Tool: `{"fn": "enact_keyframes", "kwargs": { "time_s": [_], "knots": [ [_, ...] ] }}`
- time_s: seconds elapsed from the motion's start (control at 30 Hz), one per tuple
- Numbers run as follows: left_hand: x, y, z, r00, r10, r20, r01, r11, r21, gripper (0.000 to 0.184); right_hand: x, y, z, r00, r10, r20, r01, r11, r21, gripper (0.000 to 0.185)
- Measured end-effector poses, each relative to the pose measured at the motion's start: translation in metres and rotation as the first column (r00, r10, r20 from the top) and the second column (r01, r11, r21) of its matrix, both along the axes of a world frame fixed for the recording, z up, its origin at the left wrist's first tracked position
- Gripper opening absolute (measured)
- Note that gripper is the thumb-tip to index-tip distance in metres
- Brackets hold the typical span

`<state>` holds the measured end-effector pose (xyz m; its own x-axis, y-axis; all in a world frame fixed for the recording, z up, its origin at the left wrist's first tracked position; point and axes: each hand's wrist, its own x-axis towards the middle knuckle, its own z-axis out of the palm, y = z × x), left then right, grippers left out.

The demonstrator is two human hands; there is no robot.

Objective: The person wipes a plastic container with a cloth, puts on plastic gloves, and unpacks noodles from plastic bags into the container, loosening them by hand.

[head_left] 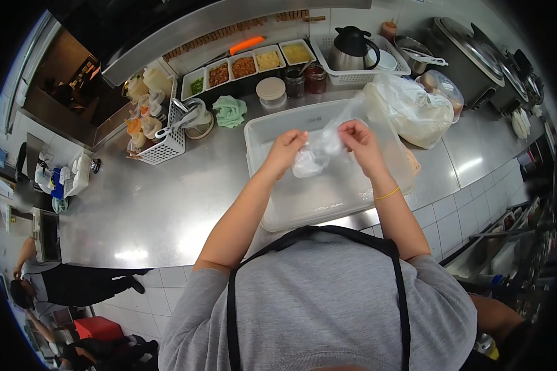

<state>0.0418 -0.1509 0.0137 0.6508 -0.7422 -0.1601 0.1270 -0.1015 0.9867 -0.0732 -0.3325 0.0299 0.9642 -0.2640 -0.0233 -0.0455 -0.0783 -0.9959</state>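
Stainless-steel counter (136,213), smooth & shiny, carries a shallow, rectangular translucent plastic tub (291,201), set right in front of the person, prob. so whatever's handled stays over it, w/ a bulky, crinkled white bag (418,117) by its far R corner, prob. for easy reach. L hand (286,153) & R hand (364,147) hang above the tub, fingers pinched narrow on a thin, wrinkly clear plastic film (309,163) btwn them, prob. gripped at both sides for control, tho blur hides its exact edges.

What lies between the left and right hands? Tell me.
In the head view, crumpled clear plastic lies between the left hand and right hand.
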Motion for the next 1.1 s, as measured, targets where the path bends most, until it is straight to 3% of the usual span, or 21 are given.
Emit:
{"fn": "enact_keyframes", "kwargs": {
  "time_s": [0.07,0.17,0.3,0.37,0.5,0.57,0.6,0.67,0.7,0.77,0.8,0.87,0.9,0.93,0.97,1.0,1.03,1.1],
  "knots": [
    [0.004,0.004,0.001,0.995,0.102,0.0,-0.102,0.992,-0.069,0.018,0.002,-0.008,-0.007,0.933,-0.289,0.213,0.258,0.952,0.163,0.01],
    [0.002,0.006,0.009,0.993,0.117,-0.007,-0.117,0.992,-0.046,0.017,0.009,-0.016,-0.012,0.906,-0.398,0.144,0.365,0.907,0.21,0.011],
    [0.005,0.007,0.001,0.997,0.057,0.049,-0.05,0.988,-0.146,0.025,0.008,-0.013,-0.012,0.935,-0.316,0.159,0.303,0.947,0.103,0.014],
    [0.003,0.006,0.003,0.97,0.214,0.116,-0.188,0.962,-0.198,0.037,0.006,-0.006,-0.004,0.805,-0.551,0.222,0.553,0.831,0.056,0.02],
    [0.004,0.007,0.006,0.975,0.201,0.098,-0.177,0.961,-0.213,0.044,0.005,-0.005,0.003,0.71,-0.609,0.353,0.577,0.791,0.202,0.028],
    [0.002,0.006,0.008,0.975,0.19,0.112,-0.156,0.954,-0.257,0.044,0.004,0.006,0.002,0.88,-0.165,0.446,0.265,0.949,-0.172,0.03],
    [0.0,0.005,0.009,0.976,0.187,0.11,-0.154,0.955,-0.254,0.044,0.003,0.014,0.003,0.881,-0.168,0.443,0.267,0.948,-0.171,0.03],
    [-0.003,0.005,0.01,0.989,0.112,0.101,-0.081,0.96,-0.269,0.043,0.0,0.027,0.005,0.951,0.135,0.278,0.001,0.899,-0.438,0.03],
    [-0.004,0.005,0.011,0.989,0.11,0.1,-0.08,0.961,-0.266,0.043,0.002,0.022,-0.001,0.952,0.133,0.277,0.001,0.9,-0.435,0.03],
    [-0.006,0.003,0.01,0.977,0.087,0.195,-0.05,0.981,-0.19,0.037,0.01,0.005,-0.01,0.941,-0.091,0.325,0.172,0.958,-0.231,0.03],
    [-0.005,0.003,0.009,0.977,0.087,0.194,-0.049,0.981,-0.19,0.037,0.009,0.0,-0.01,0.954,-0.179,0.241,0.213,0.969,-0.124,0.033],
    [-0.003,0.002,0.006,0.928,0.243,0.282,-0.191,0.961,-0.2,0.028,0.003,-0.002,-0.002,0.929,-0.236,0.284,0.288,0.944,-0.16,0.035],
    [-0.001,0.004,0.006,0.929,0.24,0.282,-0.188,0.962,-0.2,0.028,0.0,-0.001,0.003,0.898,-0.289,0.332,0.364,0.912,-0.191,0.037],
    [0.0,0.006,0.005,0.835,0.293,0.465,-0.25,0.956,-0.155,0.023,-0.004,-0.003,0.002,0.897,-0.292,0.332,0.368,0.91,-0.191,0.037],
    [0.001,0.007,0.006,0.706,0.32,0.632,-0.317,0.941,-0.122,0.019,-0.011,-0.008,0.0,0.941,-0.158,0.3,0.296,0.815,-0.498,0.04],
    [-0.001,0.007,0.005,0.706,0.316,0.633,-0.313,0.942,-0.122,0.019,-0.018,-0.012,-0.001,0.974,-0.041,0.224,0.199,0.629,-0.751,0.042],
    [-0.003,0.006,0.005,0.688,0.303,0.66,-0.318,0.943,-0.102,0.018,-0.023,-0.012,-0.002,0.973,-0.045,0.226,0.203,0.628,-0.751,0.042],
    [-0.002,0.006,0.003,0.67,0.288,0.684,-0.321,0.943,-0.083,0.017,-0.034,-0.012,-0.003,0.993,-0.089,-0.076,-0.028,0.452,-0.892,0.045]
  ]
}}
